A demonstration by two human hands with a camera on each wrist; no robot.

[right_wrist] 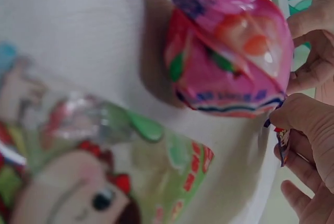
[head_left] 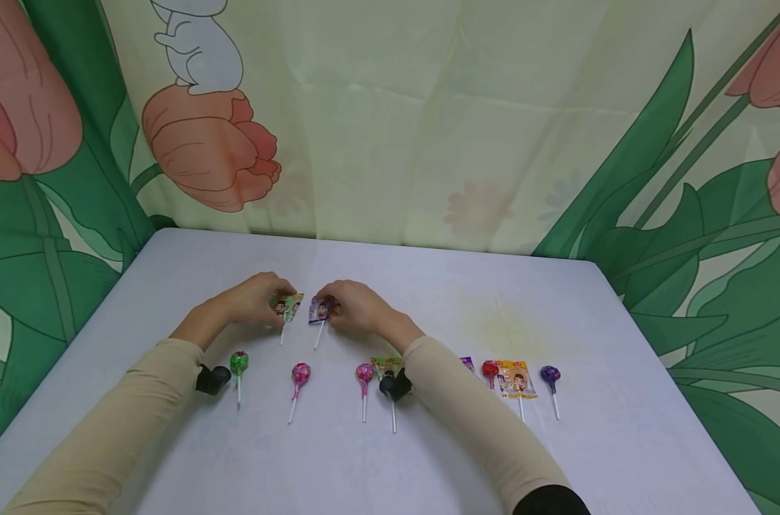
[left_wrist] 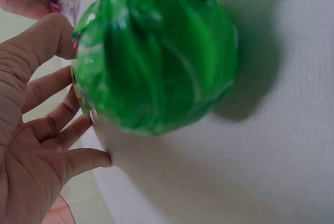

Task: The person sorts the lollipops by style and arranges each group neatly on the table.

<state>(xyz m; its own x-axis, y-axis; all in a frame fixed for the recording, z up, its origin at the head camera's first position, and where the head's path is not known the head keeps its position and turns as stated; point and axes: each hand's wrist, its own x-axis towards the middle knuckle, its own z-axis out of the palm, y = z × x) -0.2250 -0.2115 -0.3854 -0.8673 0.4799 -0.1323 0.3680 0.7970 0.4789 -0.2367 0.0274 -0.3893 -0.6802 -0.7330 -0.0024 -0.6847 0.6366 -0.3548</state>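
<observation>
My left hand (head_left: 251,297) pinches a lollipop in a flat green wrapper (head_left: 290,306), its white stick pointing down toward the table. Just to the right, my right hand (head_left: 358,306) pinches a lollipop in a flat purple wrapper (head_left: 318,310), stick also downward. The two wrappers are close side by side and apart. In the left wrist view a round green lollipop (left_wrist: 156,57) hides much of what the left fingers hold. Only an edge of the purple wrapper (right_wrist: 283,145) shows at the fingertips in the right wrist view.
Nearer on the white table stand out a green lollipop (head_left: 238,363), two pink lollipops (head_left: 300,373), a green-wrapped flat one (head_left: 383,366), a red one (head_left: 490,370), an orange-wrapped one (head_left: 516,379) and a purple one (head_left: 549,375). The right sleeve (head_left: 480,415) partly covers a purple wrapper (head_left: 467,363).
</observation>
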